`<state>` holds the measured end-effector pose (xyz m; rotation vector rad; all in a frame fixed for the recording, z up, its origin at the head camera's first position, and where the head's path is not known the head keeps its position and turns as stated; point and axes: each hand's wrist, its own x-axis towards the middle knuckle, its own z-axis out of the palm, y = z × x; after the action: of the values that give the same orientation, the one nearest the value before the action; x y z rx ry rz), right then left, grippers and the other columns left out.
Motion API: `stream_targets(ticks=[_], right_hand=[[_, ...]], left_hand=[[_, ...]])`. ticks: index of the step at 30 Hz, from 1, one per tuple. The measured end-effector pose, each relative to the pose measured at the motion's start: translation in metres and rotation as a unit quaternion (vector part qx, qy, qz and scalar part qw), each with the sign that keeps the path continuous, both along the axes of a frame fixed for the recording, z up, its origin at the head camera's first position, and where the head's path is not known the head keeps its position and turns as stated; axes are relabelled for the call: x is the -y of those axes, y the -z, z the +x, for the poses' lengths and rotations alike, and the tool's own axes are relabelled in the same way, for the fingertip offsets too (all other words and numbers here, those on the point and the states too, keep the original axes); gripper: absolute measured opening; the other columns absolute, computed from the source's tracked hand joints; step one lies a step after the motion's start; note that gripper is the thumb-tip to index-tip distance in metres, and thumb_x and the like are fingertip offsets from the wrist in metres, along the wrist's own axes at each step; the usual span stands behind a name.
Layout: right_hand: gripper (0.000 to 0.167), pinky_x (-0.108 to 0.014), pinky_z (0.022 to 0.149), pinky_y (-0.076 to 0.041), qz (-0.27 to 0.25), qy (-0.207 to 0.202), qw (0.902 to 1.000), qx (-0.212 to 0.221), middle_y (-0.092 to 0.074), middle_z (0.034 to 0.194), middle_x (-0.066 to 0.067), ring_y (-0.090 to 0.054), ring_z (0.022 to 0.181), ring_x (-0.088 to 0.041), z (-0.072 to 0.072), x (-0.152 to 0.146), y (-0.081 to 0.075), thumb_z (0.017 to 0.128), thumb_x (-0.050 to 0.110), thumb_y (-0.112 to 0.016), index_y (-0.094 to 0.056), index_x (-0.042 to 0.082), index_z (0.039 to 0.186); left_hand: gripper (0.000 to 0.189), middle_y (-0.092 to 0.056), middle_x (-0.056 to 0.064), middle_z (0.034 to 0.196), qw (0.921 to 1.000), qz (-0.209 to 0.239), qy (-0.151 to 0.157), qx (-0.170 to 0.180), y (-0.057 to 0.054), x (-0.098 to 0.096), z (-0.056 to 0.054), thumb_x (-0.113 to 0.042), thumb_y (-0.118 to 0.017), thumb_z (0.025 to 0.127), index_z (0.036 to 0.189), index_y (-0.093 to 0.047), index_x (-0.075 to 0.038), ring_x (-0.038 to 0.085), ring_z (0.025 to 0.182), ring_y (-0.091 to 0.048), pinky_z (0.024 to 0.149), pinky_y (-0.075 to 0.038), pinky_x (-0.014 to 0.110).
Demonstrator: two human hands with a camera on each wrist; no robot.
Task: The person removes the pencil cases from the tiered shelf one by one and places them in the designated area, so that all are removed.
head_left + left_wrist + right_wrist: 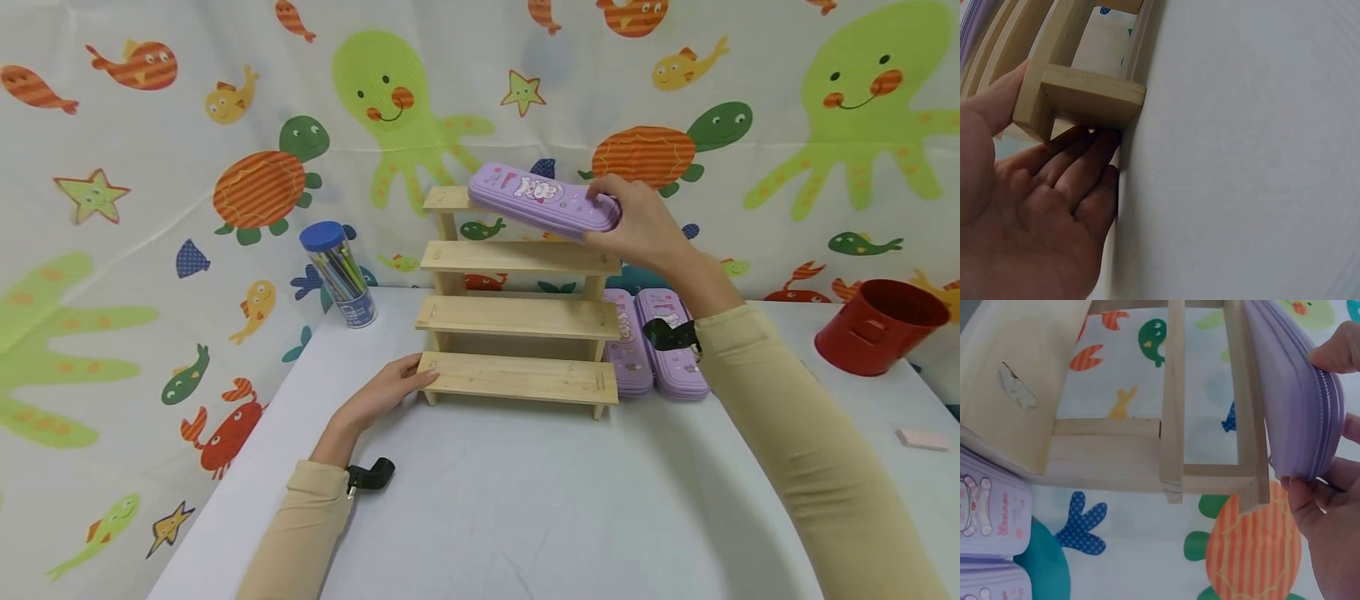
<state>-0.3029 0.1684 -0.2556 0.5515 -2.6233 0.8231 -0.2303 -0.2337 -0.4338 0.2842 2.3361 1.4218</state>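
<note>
A light wooden tiered shelf (517, 315) stands on the white table. My right hand (637, 221) grips the right end of a purple pencil case (540, 196) printed with a white cartoon figure, its left end tilted up over the top tier. In the right wrist view, thumb and fingers pinch the zippered end of the case, which lies against the top board. My left hand (384, 392) holds the left end of the lowest tier. The left wrist view shows its thumb on the board (1032, 103) and the other fingers beside the small leg (1094, 94).
More purple pencil cases (671, 346) lie in two piles right of the shelf, partly behind it. A blue-lidded tub of pencils (341, 275) stands at the back left. To the right are a red metal bucket (877, 329) and a pink eraser-like block (922, 439). A sea-animal curtain (480, 100) hangs behind.
</note>
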Motion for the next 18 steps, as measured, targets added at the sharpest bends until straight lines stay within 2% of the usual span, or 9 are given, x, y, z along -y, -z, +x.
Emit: stream_targets(ticks=[4,8,18], right_hand=[[0.050,-0.042,0.085,-0.037,-0.011,0.005,0.9996,-0.024,-0.060,0.123,-0.019,-0.047,0.105,-0.033,0.005,-0.001,0.006,0.081,0.027,-0.069,-0.056,0.010,0.126],[0.047,-0.042,0.084,-0.035,-0.029,0.003,0.9987,-0.041,-0.061,0.120,-0.018,-0.047,0.103,-0.031,0.010,-0.003,0.011,0.080,0.025,-0.070,-0.058,0.009,0.123],[0.045,-0.033,0.079,-0.038,-0.078,0.018,0.9938,-0.077,-0.059,0.114,-0.015,-0.047,0.099,-0.025,0.025,-0.014,0.027,0.078,0.016,-0.073,-0.060,0.006,0.120]], left_hand=[[0.077,-0.035,0.013,0.160,1.0000,0.000,0.001,-0.002,0.000,0.002,0.001,-0.050,-0.056,0.098,0.157,-0.028,-0.008,0.035,0.151,-0.026,0.120,-0.023,0.059],[0.076,-0.036,0.013,0.159,1.0000,0.003,0.003,-0.004,0.003,0.002,0.001,-0.049,-0.056,0.099,0.157,-0.028,-0.008,0.034,0.151,-0.027,0.120,-0.024,0.059],[0.080,-0.035,0.014,0.160,1.0000,-0.005,0.003,-0.007,0.004,0.004,-0.001,-0.051,-0.056,0.098,0.157,-0.027,-0.007,0.035,0.151,-0.026,0.120,-0.024,0.058]])
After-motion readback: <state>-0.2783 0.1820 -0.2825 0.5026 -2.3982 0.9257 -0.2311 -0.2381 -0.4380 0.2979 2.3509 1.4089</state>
